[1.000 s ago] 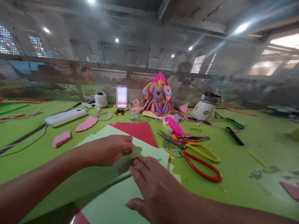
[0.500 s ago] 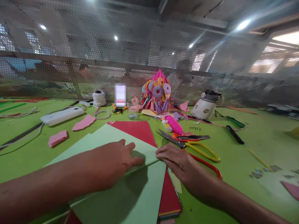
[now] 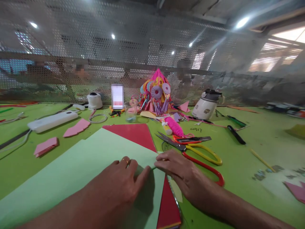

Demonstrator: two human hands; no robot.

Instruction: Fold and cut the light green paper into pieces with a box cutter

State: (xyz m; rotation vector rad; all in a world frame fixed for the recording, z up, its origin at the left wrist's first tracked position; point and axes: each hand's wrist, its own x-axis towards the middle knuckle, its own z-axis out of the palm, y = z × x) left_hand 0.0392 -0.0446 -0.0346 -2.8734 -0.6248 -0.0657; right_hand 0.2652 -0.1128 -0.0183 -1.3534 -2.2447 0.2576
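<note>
The left hand (image 3: pixel 121 183) rests loosely bent, parted fingers on a pale green paper sheet (image 3: pixel 105 149); the right hand (image 3: pixel 184 171) touches its corner, fingers together, grip unclear.

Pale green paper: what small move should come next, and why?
Probably press the pale green paper lightly with the left hand, to steady it: that hand lies on the paper, its thumb pointing toward the right-hand edge, where the right hand has its fingertips.
</note>
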